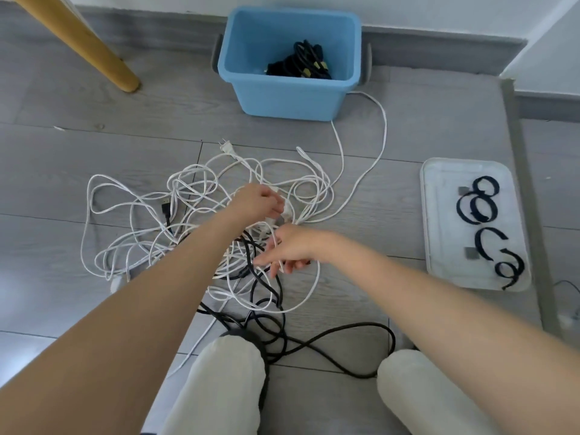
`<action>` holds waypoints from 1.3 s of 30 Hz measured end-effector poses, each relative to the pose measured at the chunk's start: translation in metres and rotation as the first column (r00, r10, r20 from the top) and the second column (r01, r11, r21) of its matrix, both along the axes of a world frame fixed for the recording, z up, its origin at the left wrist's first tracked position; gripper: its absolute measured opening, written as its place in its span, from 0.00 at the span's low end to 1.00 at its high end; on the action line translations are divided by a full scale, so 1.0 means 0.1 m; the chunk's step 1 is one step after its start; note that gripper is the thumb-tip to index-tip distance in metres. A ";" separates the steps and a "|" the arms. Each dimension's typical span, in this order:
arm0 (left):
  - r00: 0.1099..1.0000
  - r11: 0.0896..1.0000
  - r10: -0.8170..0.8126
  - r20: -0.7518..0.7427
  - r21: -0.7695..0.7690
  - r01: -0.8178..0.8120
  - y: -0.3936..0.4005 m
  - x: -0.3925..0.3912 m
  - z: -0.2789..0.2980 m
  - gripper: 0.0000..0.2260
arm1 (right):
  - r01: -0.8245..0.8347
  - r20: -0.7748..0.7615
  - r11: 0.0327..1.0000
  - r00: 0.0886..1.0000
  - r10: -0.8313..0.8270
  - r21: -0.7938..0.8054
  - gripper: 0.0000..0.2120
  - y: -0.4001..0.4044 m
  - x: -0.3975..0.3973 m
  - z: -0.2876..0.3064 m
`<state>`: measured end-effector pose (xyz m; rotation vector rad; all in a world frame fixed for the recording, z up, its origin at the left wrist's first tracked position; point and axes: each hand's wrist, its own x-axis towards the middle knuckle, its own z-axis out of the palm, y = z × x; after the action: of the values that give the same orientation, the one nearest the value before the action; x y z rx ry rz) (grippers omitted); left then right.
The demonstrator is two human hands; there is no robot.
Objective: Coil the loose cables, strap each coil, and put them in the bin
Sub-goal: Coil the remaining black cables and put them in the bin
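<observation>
- The tangle of white cables [201, 215] is spread on the grey floor [62, 171], well short of the blue bin [282, 95] at the wall.
- A white strand is gripped in the curled left hand [260, 200].
- Another white strand is pinched by the right hand [290, 249], its other fingers loose.
- A coiled black bundle [301, 65] lies inside the bin.
- Black straps [477, 208] lie in the white tray [439, 265] on the right.
- Black cables [314, 340] are looped before the knees; a wooden leg [94, 48] stands far left.

The tangled cables [194, 221] lie at centre; the bin [290, 64], holding a coiled bundle [301, 62], sits at twelve o'clock, the strap tray [439, 215] at three.
</observation>
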<state>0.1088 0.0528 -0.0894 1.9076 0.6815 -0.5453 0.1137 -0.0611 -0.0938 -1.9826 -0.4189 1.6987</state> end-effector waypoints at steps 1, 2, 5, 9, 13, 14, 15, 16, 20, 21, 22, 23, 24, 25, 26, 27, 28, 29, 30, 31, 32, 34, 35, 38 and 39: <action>0.998 0.998 -0.056 -0.028 0.025 0.056 0.01 0.00 0.02 0.09 | 0.053 -0.027 0.999 0.998 -0.052 0.009 0.14 0.03 -0.03 0.01; 0.990 0.989 -0.128 -0.056 0.062 0.131 0.02 -0.01 0.05 0.10 | 0.091 -0.023 0.996 0.996 -0.091 0.015 0.11 0.05 -0.04 0.05; 0.935 0.929 -0.330 -0.132 0.132 0.346 0.00 -0.01 0.15 0.13 | 0.215 0.145 0.976 0.965 -0.219 0.045 0.07 0.04 0.17 0.21; 0.880 0.862 -0.456 -0.131 0.182 0.474 0.05 0.01 0.38 0.14 | 0.548 0.346 0.815 0.740 -0.577 0.187 0.03 -0.17 0.69 0.50; 0.907 0.871 -0.418 -0.044 0.264 0.414 0.17 0.04 0.66 0.15 | 0.650 0.354 0.637 0.529 -0.771 0.415 0.08 -0.24 1.02 1.04; 0.914 0.880 -0.405 -0.027 0.261 0.397 0.16 0.05 0.78 0.16 | 0.640 0.361 0.621 0.506 -0.784 0.452 0.10 -0.21 1.04 1.19; 0.919 0.888 -0.395 -0.005 0.252 0.384 0.14 0.07 0.96 0.16 | 0.613 0.378 0.619 0.490 -0.785 0.491 0.11 -0.18 1.04 1.42; 0.923 0.899 -0.384 0.000 0.228 0.374 0.12 0.08 1.07 0.16 | 0.587 0.388 0.623 0.487 -0.782 0.517 0.11 -0.13 1.03 1.55; 0.943 0.925 -0.319 0.097 0.248 0.288 0.09 -0.01 1.76 0.15 | 0.521 0.355 0.559 0.443 -0.823 0.645 0.09 0.02 0.86 2.30; 0.946 0.931 -0.299 0.128 0.258 0.259 0.10 -0.05 1.92 0.14 | 0.512 0.348 0.544 0.433 -0.832 0.665 0.09 0.02 0.80 2.46; 0.942 0.926 -0.292 0.164 0.296 0.235 0.14 -0.09 2.08 0.13 | 0.506 0.344 0.528 0.415 -0.842 0.682 0.09 0.02 0.75 2.64; 0.935 0.913 -0.305 0.179 0.335 0.233 0.16 -0.10 2.19 0.11 | 0.506 0.337 0.514 0.402 -0.851 0.693 0.08 0.01 0.72 2.74; 0.927 0.885 -0.336 0.164 0.391 0.252 0.20 -0.19 2.35 0.08 | 0.506 0.326 0.503 0.400 -0.857 0.701 0.07 -0.01 0.64 2.89; 0.919 0.848 -0.376 0.117 0.444 0.291 0.23 -0.22 2.43 0.07 | 0.512 0.327 0.515 0.414 -0.849 0.688 0.06 -0.04 0.62 2.93; 0.910 0.800 -0.410 0.061 0.503 0.327 0.25 -0.28 2.52 0.11 | 0.518 0.341 0.545 0.440 -0.831 0.659 0.06 -0.07 0.58 2.98; 0.902 0.754 -0.431 0.014 0.556 0.351 0.27 -0.35 2.58 0.15 | 0.524 0.368 0.600 0.485 -0.794 0.605 0.06 -0.11 0.54 2.98; 0.896 0.724 -0.445 -0.010 0.585 0.366 0.27 -0.40 2.60 0.17 | 0.525 0.407 0.669 0.536 -0.740 0.526 0.06 -0.15 0.52 2.92; 0.891 0.696 -0.453 -0.034 0.611 0.377 0.27 -0.45 2.58 0.17 | 0.506 0.470 0.748 0.582 -0.664 0.430 0.06 -0.18 0.51 2.81; 0.883 0.671 -0.465 -0.067 0.624 0.401 0.27 -0.48 2.53 0.17 | 0.477 0.534 0.811 0.613 -0.583 0.337 0.06 -0.21 0.50 2.68; 0.876 0.660 -0.472 -0.100 0.620 0.425 0.29 -0.49 2.43 0.16 | 0.459 0.580 0.849 0.629 -0.518 0.261 0.10 -0.22 0.49 2.51; 0.863 0.647 -0.488 -0.130 0.610 0.458 0.31 -0.49 2.32 0.16 | 0.435 0.619 0.878 0.638 -0.458 0.201 0.14 -0.24 0.47 2.37; 0.849 0.656 -0.506 -0.153 0.571 0.493 0.37 -0.44 2.03 0.15 | 0.338 0.656 0.938 0.692 -0.302 0.076 0.15 -0.23 0.43 2.04; 0.850 0.668 -0.506 -0.148 0.556 0.495 0.39 -0.42 1.94 0.14 | 0.270 0.636 0.963 0.739 -0.223 0.024 0.13 -0.22 0.39 1.92; 0.825 0.682 -0.542 -0.159 0.489 0.543 0.35 -0.30 1.45 0.13 | 0.039 0.506 0.988 0.862 0.042 -0.149 0.09 -0.13 0.29 1.30; 0.814 0.677 -0.558 -0.162 0.479 0.559 0.32 -0.26 1.28 0.13 | -0.011 0.490 0.983 0.866 0.102 -0.186 0.09 -0.10 0.23 1.12</action>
<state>0.0827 0.0848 0.0390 2.6488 0.2171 -0.8067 0.1369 -0.0707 0.0181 -2.5699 -0.5190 1.2679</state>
